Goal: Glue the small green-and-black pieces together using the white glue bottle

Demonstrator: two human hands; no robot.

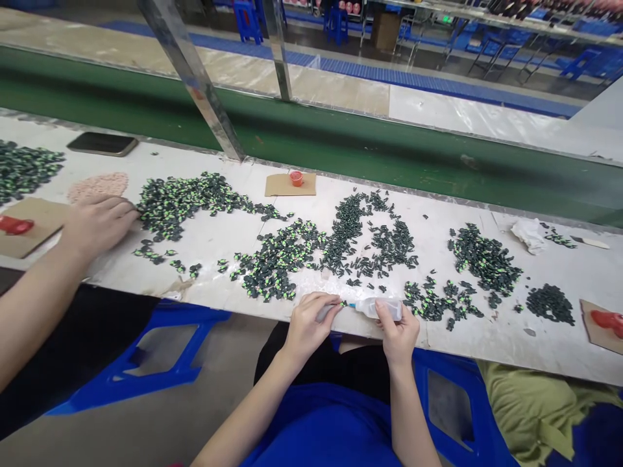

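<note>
Near the table's front edge my left hand [311,319] pinches a small dark green piece [344,303] with its fingertips. My right hand [400,327] is closed round a translucent squeeze bottle [370,307], whose blue tip points left and meets or nearly meets that piece. Just behind my left hand lies a pile of dark pieces with bright green marks [272,259]. Slim dark green pieces [345,227] are heaped farther back, in front of me. More marked pieces [435,301] lie beside my right hand.
A co-worker's hand [100,224] rests at a pile [180,201] on the left. A red cup [296,178] stands on cardboard [275,185] at the back. A phone [103,143], crumpled tissue [529,235] and a dark pile [549,303] also lie on the white table [219,243].
</note>
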